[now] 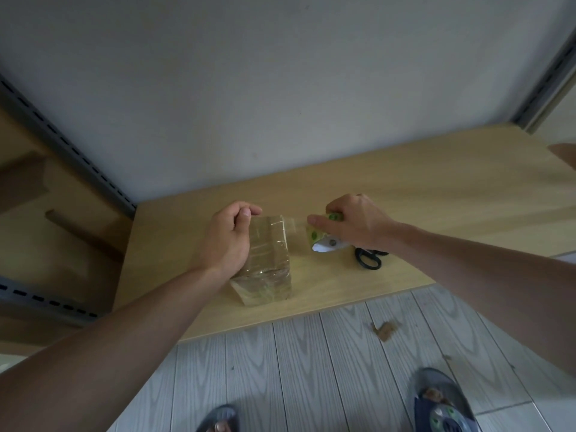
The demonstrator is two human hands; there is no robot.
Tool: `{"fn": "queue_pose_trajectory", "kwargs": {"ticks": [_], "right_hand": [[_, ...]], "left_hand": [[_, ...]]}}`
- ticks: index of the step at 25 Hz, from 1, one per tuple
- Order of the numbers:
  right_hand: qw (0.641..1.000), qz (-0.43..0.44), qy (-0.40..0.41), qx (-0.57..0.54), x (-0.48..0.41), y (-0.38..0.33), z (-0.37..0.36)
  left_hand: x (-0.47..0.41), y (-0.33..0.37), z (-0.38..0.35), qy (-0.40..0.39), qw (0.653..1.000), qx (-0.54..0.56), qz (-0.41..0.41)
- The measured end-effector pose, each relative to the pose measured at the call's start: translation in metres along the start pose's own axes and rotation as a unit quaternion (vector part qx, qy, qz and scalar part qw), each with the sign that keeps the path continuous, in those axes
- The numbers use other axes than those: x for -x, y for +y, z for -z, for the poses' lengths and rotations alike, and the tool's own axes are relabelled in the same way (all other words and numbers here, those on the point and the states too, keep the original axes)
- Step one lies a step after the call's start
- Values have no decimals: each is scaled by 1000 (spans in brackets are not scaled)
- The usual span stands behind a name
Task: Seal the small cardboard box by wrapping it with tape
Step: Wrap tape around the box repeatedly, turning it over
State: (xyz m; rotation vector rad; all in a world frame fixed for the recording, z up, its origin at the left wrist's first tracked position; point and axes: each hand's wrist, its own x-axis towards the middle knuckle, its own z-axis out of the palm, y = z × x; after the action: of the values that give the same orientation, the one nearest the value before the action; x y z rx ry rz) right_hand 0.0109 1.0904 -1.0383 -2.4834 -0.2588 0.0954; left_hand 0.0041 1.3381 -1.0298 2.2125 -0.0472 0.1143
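Head view. Your left hand (229, 241) lay against the left side of the small cardboard box (265, 260), palm on its side and top edge, fingers curled over the far corner; its grip was closed on the box, steadying it. The box stood on the light wood desk (436, 188), near the front edge and left of centre, its top and front faces glossy under layers of clear tape. A strip of clear tape (296, 224) ran from the far right corner of the box to the tape roll (324, 236), which stood just beside the box on the right. Your right hand (355, 221) came over the roll from above, its grip closed on it, index finger extended toward the box along the strip. The roll's core was white inside, with a yellow-green outer band bearing round green marks; no writing on it could be read, and no brand or label showed on the box. Black-handled scissors (369, 258) lay on the desk just right of the roll, partly under your right wrist. A scrap of cardboard (385, 330) lay on the grey plank floor (296, 369) below the desk edge, and your two sandalled feet (442, 400) showed at the bottom.
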Motion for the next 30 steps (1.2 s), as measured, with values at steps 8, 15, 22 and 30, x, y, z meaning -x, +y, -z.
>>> {"fn": "queue_pose_trajectory", "kwargs": {"ticks": [8,15,22,30], "right_hand": [[992,-55,-48,-103,-1,4,0],[969,-97,-24,-228,-1,8,5],[965,-104,47,-237,-11,13,13],[965,-158,-93,186,23,28,0]], "left_hand": [[-30,65,-14,-196,928,-224,-226],[-59,66,-41,-365,907,-190,-89],[-59,66,-33,-382,916,-123,-15],[-59,61,-28,-362,927,-100,-14]]}}
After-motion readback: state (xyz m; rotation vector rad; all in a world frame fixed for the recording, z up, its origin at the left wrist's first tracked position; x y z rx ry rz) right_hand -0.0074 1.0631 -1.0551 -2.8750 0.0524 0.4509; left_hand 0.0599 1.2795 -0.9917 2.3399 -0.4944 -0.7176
